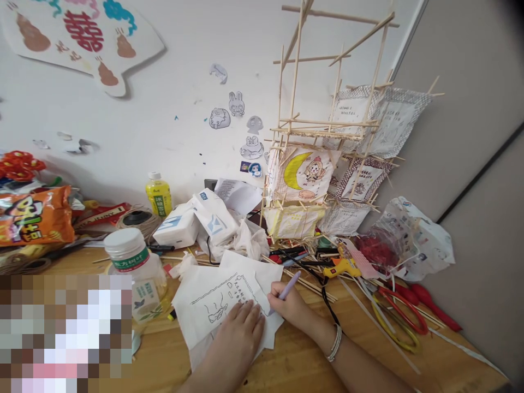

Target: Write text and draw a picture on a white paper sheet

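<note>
My right hand (290, 308) grips a light purple pen (290, 285), its lower end down by the right edge of the drawn sheet. My left hand (241, 333) lies flat on the white paper (196, 322), fingers stretched out, holding nothing. On this sheet are a black line drawing (216, 311), a patterned border and several handwritten characters, partly covered by my left fingers. More white sheets (241, 263) lie underneath and stick out at the top and right. A silver bracelet (334, 344) circles my right wrist.
Behind the paper stand tissue packs (215, 215), a clear jar (139, 273) and a yellow drink bottle (159, 194). A stick frame with drawn panels (305, 173) rises at the back right. A yellow glue gun (341, 266) and scissors (403, 311) lie to the right.
</note>
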`<state>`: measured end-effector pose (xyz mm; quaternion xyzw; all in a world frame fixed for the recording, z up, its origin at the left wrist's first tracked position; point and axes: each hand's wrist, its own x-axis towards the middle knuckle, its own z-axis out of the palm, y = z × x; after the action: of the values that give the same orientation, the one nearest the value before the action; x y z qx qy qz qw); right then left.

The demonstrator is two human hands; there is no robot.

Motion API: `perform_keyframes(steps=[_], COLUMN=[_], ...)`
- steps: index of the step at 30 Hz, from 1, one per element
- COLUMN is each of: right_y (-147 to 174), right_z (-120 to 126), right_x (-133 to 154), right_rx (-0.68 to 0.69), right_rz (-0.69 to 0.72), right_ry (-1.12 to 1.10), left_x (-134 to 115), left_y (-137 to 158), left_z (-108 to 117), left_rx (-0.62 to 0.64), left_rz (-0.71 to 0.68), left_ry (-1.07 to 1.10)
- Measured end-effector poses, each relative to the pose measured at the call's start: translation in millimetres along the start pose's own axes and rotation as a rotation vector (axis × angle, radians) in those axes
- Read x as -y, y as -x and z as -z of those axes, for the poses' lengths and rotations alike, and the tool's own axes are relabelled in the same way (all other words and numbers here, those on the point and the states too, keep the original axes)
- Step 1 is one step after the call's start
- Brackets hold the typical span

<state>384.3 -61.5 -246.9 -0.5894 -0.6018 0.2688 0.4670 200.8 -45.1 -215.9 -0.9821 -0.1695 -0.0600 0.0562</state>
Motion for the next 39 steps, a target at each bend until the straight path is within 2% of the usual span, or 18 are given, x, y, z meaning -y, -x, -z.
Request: perform_keyframes(steps=[4,9,15,18,24,30,39], right_y=[1,3,1,1,4,1,1], right_z=[2,7,7,3,-1,-2,-1], right_x=[5,13,14,11,7,13,15], right_rx=[-0.065,-0.163,-0.153,-0.16,-0.028,-0.018,-0.004], right_rz=[-0.047,-0.035,0.023,0.023,-0.021,0.044,0.083], right_ry=[-0.088,-0.134,-0.134,-0.157,-0.13,0.023,0.052], left_x=[0,-4,-6,-5,-7,-8,-9], left_y=[1,0,-1,0,0,-1,-1], left_z=[-1,-10,-14,-13,-13,-13,-8], left_rx=[-0.029,-0.169,-0.295,-0.282,-0.252,-0.238,-0.183], left_rz=[-0.012,-0.027,0.024,0.051,0.035,0.038,0.04], left_ry=[-0.006,0.075,0.099,0.078,0.076,0.072,0.058])
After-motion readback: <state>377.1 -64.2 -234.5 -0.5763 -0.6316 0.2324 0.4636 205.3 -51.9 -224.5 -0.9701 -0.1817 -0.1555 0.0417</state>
